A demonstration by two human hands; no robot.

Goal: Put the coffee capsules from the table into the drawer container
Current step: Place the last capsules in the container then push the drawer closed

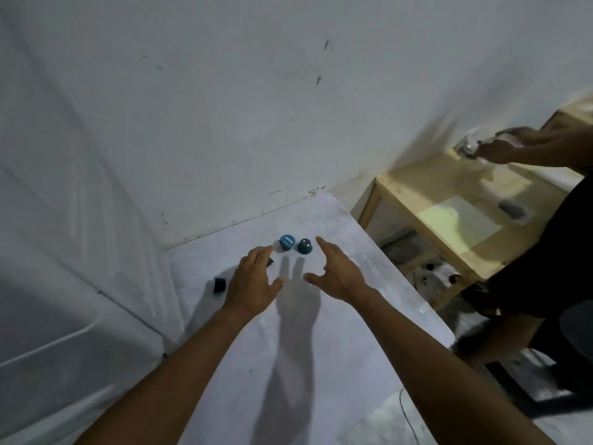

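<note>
At the far left of the frame, a pale bin (48, 342) is showing only its rim; what it is holding is hidden, and whether it is the drawer container I cannot tell. Left of centre, a black capsule (219, 285) is lying on the white table (337, 364), just beside the left hand (253, 281). That hand is hovering open, fingers spread and gripping nothing, its fingertips (268, 250) near the blue capsule (286, 243) and partly covering another small dark thing (271, 261) I cannot identify. Just right of the blue one, the dark capsule (304, 246) is standing apart from it, and the right hand (340, 273) is reaching in open too, empty, forefinger pointing past that capsule.

The step in hand looks like the reach for a pick-up, with nothing yet grasped. The next move likely calls for each hand closing on its nearer capsule, then carrying it to the container.

At the upper right, another person's hands (507, 144) are working over a wooden table (449, 200); what they are holding is blurred.
</note>
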